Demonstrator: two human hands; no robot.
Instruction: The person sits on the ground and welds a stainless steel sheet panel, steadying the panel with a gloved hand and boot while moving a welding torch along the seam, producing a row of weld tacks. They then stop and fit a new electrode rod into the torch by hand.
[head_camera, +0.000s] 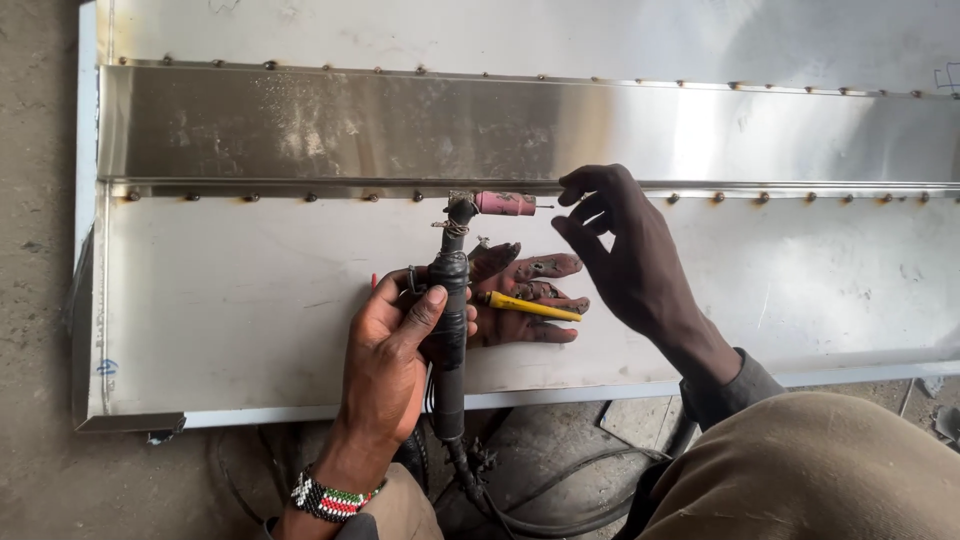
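Left hand (385, 365): wraps tight around the black welding torch (449, 330), so it stays steady; a bead band sits on the wrist.
Torch tip (505, 203): pink, it points right along the seam (300, 190), right by the right fingertips.
Glove (525, 295): worn and red, it lies flat on the sheet, just right of the torch, with a yellow stick (530, 307) on it.
Right hand (625, 255): fingers bent and loose, they hold nothing I can see, close to the seam.
Metal sheet (250, 300): shiny, folded, with little weld dots along the folds.
Floor (40, 200): grey and dusty, with black cables (560, 490) near the person.
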